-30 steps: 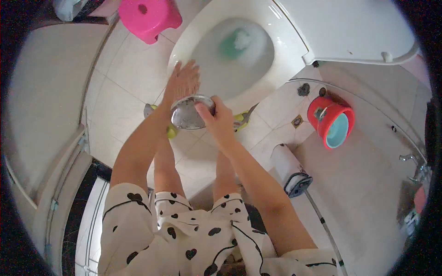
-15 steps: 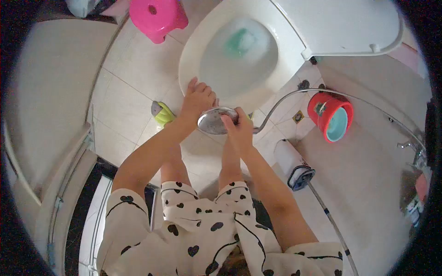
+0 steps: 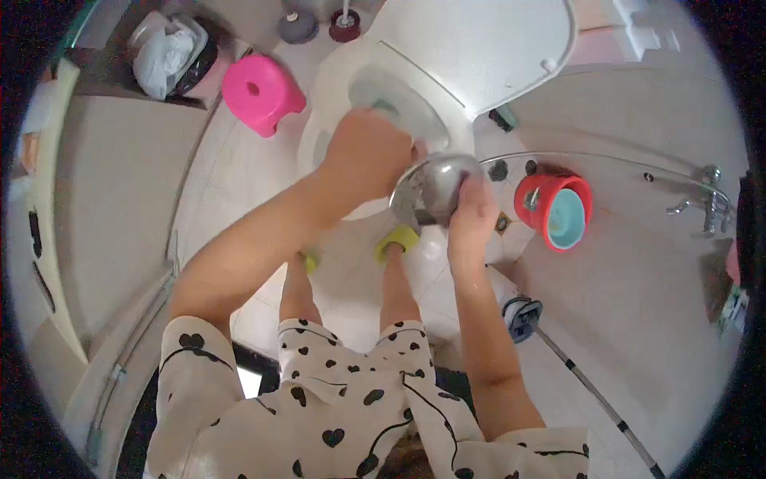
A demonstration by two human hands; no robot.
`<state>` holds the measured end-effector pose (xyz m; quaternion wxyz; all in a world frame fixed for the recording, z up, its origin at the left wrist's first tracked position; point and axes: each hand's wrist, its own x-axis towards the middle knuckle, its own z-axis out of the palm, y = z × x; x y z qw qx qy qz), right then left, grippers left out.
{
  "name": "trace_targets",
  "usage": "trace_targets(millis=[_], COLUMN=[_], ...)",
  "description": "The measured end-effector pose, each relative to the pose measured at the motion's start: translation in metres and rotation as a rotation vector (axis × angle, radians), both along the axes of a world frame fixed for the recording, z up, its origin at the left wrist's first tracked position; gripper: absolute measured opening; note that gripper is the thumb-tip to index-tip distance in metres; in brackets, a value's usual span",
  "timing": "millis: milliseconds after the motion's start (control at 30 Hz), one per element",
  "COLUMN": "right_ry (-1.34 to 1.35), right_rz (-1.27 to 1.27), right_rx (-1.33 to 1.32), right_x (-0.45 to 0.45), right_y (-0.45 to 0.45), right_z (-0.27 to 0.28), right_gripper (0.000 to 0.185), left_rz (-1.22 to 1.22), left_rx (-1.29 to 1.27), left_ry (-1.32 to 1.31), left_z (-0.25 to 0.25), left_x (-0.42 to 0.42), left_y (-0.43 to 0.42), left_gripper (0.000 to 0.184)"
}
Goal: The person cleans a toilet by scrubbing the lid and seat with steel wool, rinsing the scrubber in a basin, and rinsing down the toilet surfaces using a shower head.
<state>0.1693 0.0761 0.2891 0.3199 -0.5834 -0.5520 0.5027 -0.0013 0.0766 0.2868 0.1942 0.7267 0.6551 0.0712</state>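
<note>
My right hand (image 3: 472, 209) grips the silver shower head (image 3: 435, 190), with its hose (image 3: 590, 157) running off to the right. Beside the shower head, on its left, my left hand (image 3: 371, 153) is raised over the front part of the toilet (image 3: 313, 112). Its fingers are curled in and blurred, and whether they hold anything is hidden. The toilet lid (image 3: 487, 40) stands open, and greenish water shows in the bowl behind my left hand.
A pink stool (image 3: 262, 92) stands left of the toilet. To the right are a red bucket (image 3: 586, 191) with a light blue basin (image 3: 565, 219) and a long-handled mop (image 3: 586, 383). A bag-lined bin (image 3: 167, 56) is at the upper left.
Both hands and the shower head have come up and apart from the floor, nearer the camera. My left hand's fingers have gone from spread to curled. The view has shifted, showing more behind the toilet.
</note>
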Motion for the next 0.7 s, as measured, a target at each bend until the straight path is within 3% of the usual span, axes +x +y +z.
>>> trace_targets(millis=[200, 300, 367, 400, 433, 533, 567, 633, 700], right_ry=[-0.062, 0.128, 0.231, 0.284, 0.339, 0.350, 0.348, 0.354, 0.341], right_rz=[-0.102, -0.142, -0.168, -0.177, -0.175, -0.228, -0.160, -0.162, -0.135], right_rx=[0.225, 0.216, 0.186, 0.173, 0.158, 0.115, 0.119, 0.167, 0.204], right_x=[0.012, 0.012, 0.014, 0.014, 0.014, 0.013, 0.018, 0.016, 0.016], right_y=[0.068, 0.109, 0.132, 0.144, 0.153, 0.176, 0.184, 0.197, 0.209], right_z=[0.026, 0.037, 0.041, 0.044, 0.048, 0.070, 0.072, 0.077, 0.079], right_gripper=[0.030, 0.037, 0.041, 0.043, 0.048, 0.050, 0.061, 0.061, 0.062], left_rz=[0.130, 0.000, 0.143, 0.211, 0.291, 0.246, 0.291, 0.369, 0.366], left_rx=[0.263, 0.645, 0.224, 0.017, 0.401, 0.327, 0.539, 0.958, 0.956], left_ry=[0.060, 0.060, -0.044, -0.098, -0.121, -0.223, -0.227, -0.216, -0.078], left_z=[0.041, 0.037, 0.087, 0.106, 0.082, 0.087, 0.080, 0.055, 0.046], left_x=[0.010, 0.009, 0.013, 0.014, 0.019, 0.016, 0.019, 0.030, 0.027], left_y=[0.096, 0.166, 0.178, 0.184, 0.199, 0.217, 0.223, 0.240, 0.257], left_gripper=[0.044, 0.045, 0.037, 0.042, 0.040, 0.043, 0.038, 0.044, 0.043])
